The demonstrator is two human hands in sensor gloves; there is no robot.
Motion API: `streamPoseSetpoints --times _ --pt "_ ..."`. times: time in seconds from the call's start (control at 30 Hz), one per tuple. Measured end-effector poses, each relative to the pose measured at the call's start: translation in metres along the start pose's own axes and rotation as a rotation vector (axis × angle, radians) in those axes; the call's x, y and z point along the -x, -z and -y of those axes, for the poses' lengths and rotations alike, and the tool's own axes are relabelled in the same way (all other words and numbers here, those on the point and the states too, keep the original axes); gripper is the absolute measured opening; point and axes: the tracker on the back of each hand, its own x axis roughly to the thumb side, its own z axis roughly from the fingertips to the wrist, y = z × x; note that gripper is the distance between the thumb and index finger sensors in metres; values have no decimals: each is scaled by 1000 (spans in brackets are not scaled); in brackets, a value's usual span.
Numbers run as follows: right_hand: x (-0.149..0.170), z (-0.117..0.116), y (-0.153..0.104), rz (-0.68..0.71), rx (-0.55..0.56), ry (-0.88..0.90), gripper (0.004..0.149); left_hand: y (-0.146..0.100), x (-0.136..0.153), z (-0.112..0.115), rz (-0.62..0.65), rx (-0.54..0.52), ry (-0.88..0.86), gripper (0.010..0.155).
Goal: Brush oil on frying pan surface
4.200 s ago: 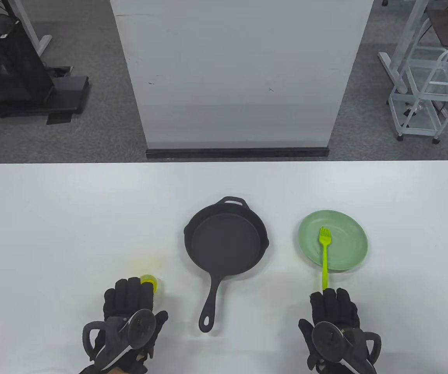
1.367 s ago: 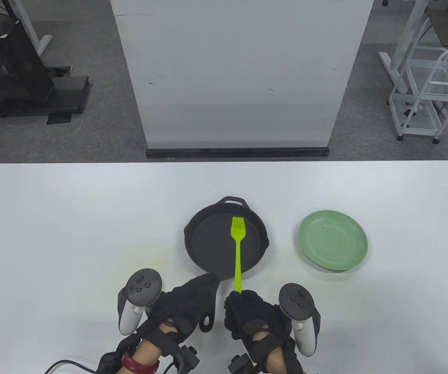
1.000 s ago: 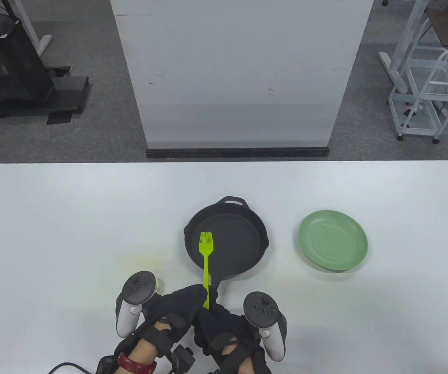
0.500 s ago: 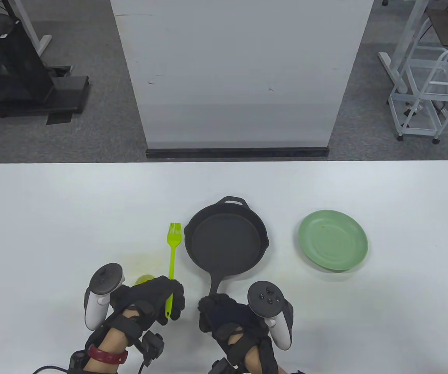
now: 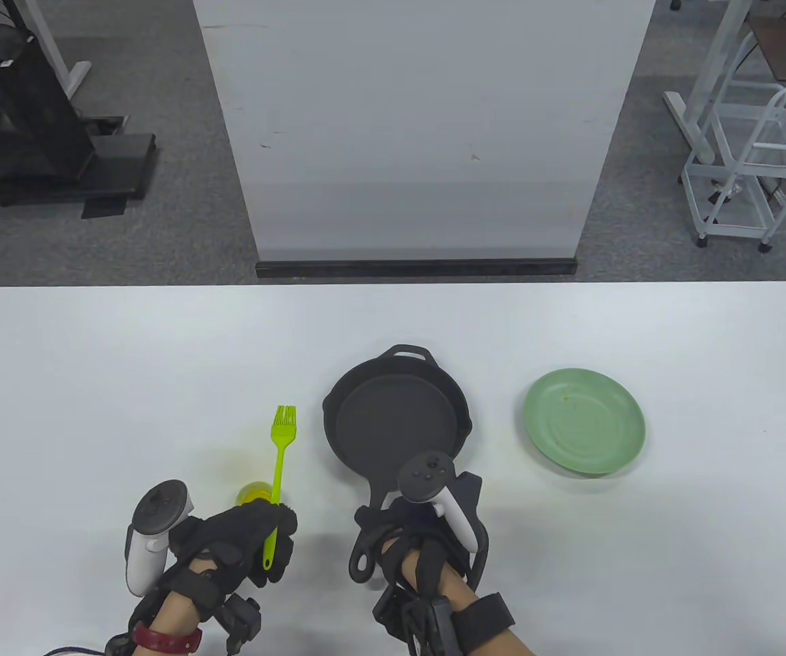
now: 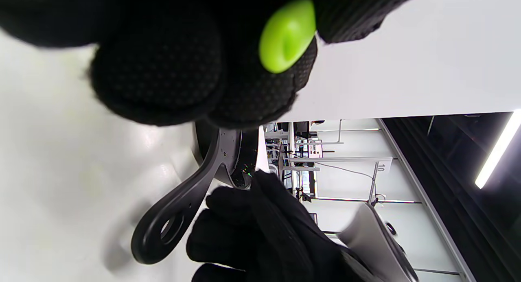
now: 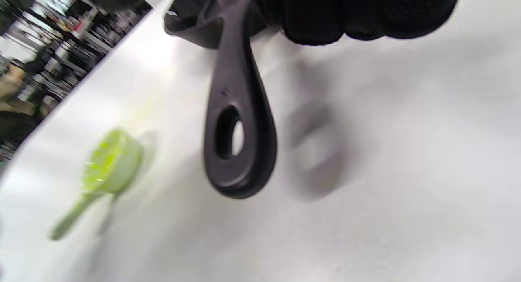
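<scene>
Brush swapped to left hand; right hand now on pan handle.
Left hand (image 5: 239, 540) grips lime silicone brush (image 5: 279, 456), bristles up; right hand (image 5: 417, 540) fingers wrap black cast-iron frying pan (image 5: 396, 427) handle.

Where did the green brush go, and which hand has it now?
The brush left the green plate in the right hand, swept over the frying pan, then passed to the left hand, which now holds it left of the pan, near the small yellow cup. The right hand went to the pan's handle. Pan and plate stayed put.
</scene>
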Motion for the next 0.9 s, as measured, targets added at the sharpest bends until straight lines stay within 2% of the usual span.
streamPoseSetpoints --times 0.13,0.23,0.33,0.6,0.67,0.77,0.9 --pt "-9 -8 10 -56 23 -78 76 -1 0 -1 3 2 -13 45" --pt "-12 -12 17 -101 -2 -73 77 -2 0 -1 3 1 -10 45" --pt "-15 -13 23 -138 37 -149 74 -2 1 -1 3 12 -20 45" --pt "-20 -19 31 -185 32 -160 56 -4 0 -3 12 14 -38 45" --pt "-15 -17 33 -198 -18 -73 53 -4 0 -3 12 13 -39 45" --pt "-2 -14 34 -171 -90 159 48 -4 0 -2 10 14 -39 45" --pt "11 -5 30 -50 -62 362 42 -4 0 -2 10 17 -36 45"
